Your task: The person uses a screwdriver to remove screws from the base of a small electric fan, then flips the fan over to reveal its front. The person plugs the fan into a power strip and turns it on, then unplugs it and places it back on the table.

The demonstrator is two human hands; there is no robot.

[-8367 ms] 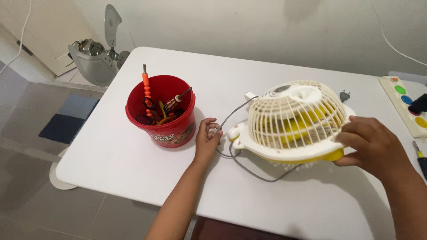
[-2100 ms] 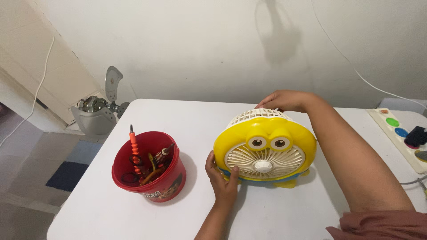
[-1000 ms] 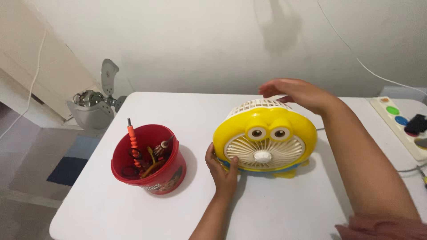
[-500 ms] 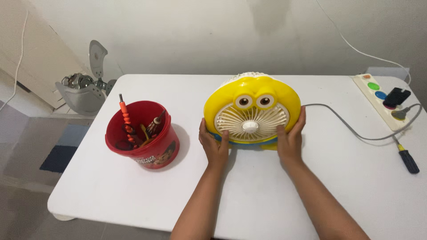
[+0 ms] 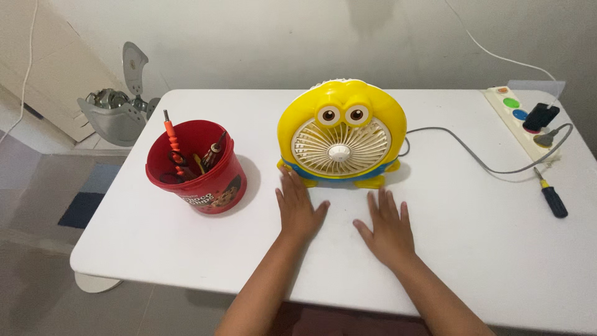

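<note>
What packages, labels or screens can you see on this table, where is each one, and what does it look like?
Red tub: left of the yellow fan, round plastic food container holding tools, with a printed label low on its front, dark with light lettering and a biscuit picture.
No screens or signs in view.

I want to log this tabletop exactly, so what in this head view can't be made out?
- Back of the yellow fan: hidden by its own front.
- Lower parts of the tools in the red tub: hidden by its wall.
- Where the grey cord joins the fan: behind the fan body.
- Undersides of the left hand and right hand: palms down on the white table.
</note>
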